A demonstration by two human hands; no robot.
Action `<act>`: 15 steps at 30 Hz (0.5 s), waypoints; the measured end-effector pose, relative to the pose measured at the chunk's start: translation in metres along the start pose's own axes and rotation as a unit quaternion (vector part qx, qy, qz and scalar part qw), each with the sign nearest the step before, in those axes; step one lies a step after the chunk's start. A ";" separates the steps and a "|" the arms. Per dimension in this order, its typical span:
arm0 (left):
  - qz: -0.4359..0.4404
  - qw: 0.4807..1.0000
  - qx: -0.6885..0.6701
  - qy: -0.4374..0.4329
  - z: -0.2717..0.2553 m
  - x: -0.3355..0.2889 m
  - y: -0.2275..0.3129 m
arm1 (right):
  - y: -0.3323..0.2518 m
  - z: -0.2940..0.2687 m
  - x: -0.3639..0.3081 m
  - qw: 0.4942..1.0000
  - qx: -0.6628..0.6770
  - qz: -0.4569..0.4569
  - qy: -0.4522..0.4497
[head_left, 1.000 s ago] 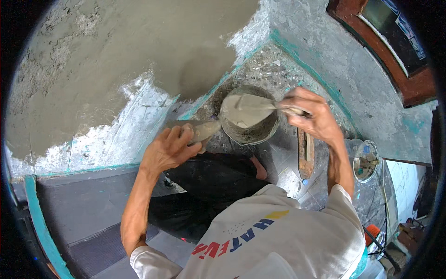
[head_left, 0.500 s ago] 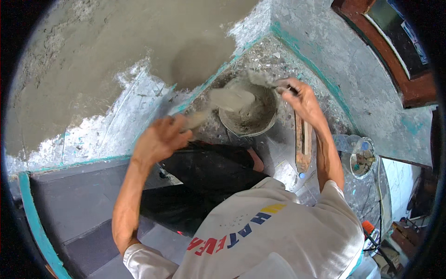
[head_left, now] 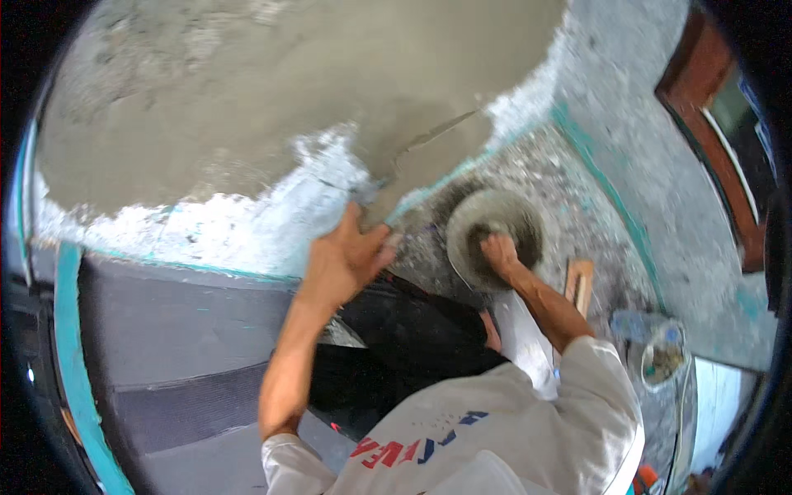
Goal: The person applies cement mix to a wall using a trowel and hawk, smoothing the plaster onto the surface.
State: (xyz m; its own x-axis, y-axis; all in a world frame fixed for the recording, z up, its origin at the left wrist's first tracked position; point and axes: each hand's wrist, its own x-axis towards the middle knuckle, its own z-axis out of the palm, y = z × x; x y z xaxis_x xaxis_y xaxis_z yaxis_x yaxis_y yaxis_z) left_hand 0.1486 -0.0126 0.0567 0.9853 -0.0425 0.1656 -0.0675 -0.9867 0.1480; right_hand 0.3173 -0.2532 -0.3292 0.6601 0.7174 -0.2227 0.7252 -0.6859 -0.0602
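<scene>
My left hand (head_left: 346,257) is closed and blurred at the foot of the wall. It grips a flat plastering tool (head_left: 384,206) coated in mortar, whose outline blends with the wet grey plaster (head_left: 247,91) behind it. Down in the round mortar bucket (head_left: 464,262) is my right hand (head_left: 499,252), fingers curled around a trowel. The bucket hides the trowel's blade, and my fingers cover its handle. Grey mortar coats the bucket's inside.
A wooden float (head_left: 580,280) lies right of the bucket. Farther right are a clear plastic bottle (head_left: 631,325) and a small pail (head_left: 662,363). A brown window frame (head_left: 701,62) juts from the right wall. Teal trim (head_left: 78,346) edges the grey tiles at left.
My right hand has dropped from above the bucket's rim into it with the trowel. My left hand has moved away from the bucket to the wall's foot. The whole view has shifted.
</scene>
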 end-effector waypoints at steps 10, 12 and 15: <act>-0.153 0.907 -0.383 0.088 0.026 -0.023 0.016 | 0.011 0.008 -0.003 0.999 0.027 -0.043 -0.017; -0.198 0.764 -0.601 0.124 0.030 -0.030 0.020 | 0.024 0.026 0.010 0.987 0.117 -0.095 -0.048; -0.213 0.789 -0.558 0.145 0.030 -0.034 0.020 | 0.045 0.041 0.029 0.958 0.258 -0.106 -0.062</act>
State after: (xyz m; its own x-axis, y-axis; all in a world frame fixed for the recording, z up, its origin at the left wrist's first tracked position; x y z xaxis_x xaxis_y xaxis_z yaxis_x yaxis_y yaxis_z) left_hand 0.1183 -0.0358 0.0246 0.8891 0.4537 0.0606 0.0049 -0.1418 0.9899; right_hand 0.3609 -0.2679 -0.3778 0.4567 0.8496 -0.2639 0.6262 -0.5177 -0.5829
